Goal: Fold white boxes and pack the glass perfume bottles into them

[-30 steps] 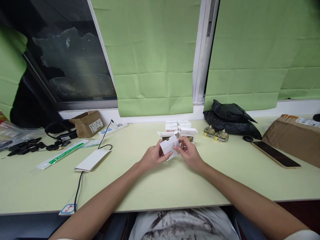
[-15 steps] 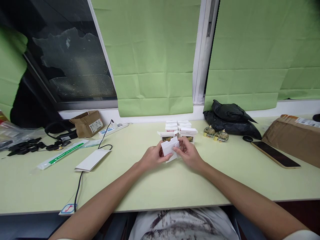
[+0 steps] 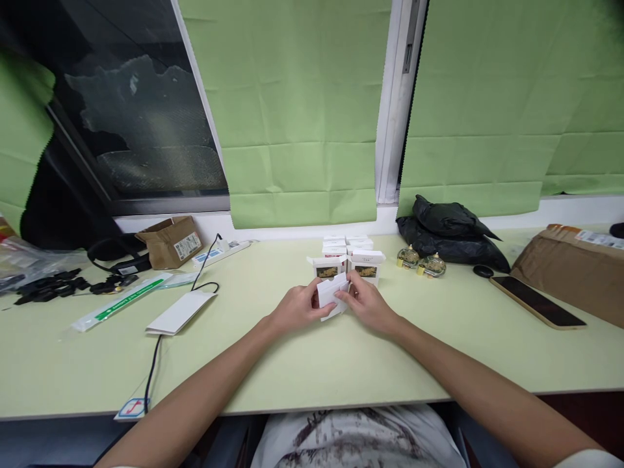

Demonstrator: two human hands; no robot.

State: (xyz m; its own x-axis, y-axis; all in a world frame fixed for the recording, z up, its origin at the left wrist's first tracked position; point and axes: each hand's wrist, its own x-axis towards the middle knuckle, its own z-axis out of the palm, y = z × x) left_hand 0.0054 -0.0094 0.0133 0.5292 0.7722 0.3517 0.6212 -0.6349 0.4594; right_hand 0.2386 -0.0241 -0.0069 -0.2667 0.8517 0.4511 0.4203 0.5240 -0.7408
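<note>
Between my two hands is a small white cardboard box (image 3: pixel 331 299) with loose flaps, held just above the table. My left hand (image 3: pixel 298 305) grips its left side, thumb across the front. On the right side, my right hand (image 3: pixel 369 304) pinches the card with thumb and fingers. Right behind stand two small boxes with a dark picture panel, a left box (image 3: pixel 327 267) and a right box (image 3: pixel 365 266), their top flaps up. Several more white boxes (image 3: pixel 359 244) are lined up farther back.
Two ornate glass bottles (image 3: pixel 431 265) stand right of the boxes, before black plastic bags (image 3: pixel 451 231). A phone (image 3: pixel 536 301) and a large brown parcel (image 3: pixel 572 270) lie at right. Leftward are a white folded card (image 3: pixel 181 312), a power strip (image 3: pixel 221 253) and a small carton (image 3: pixel 171 242).
The white box has tilted and dropped slightly between my hands. My right hand has shifted a little, uncovering more of the picture boxes behind.
</note>
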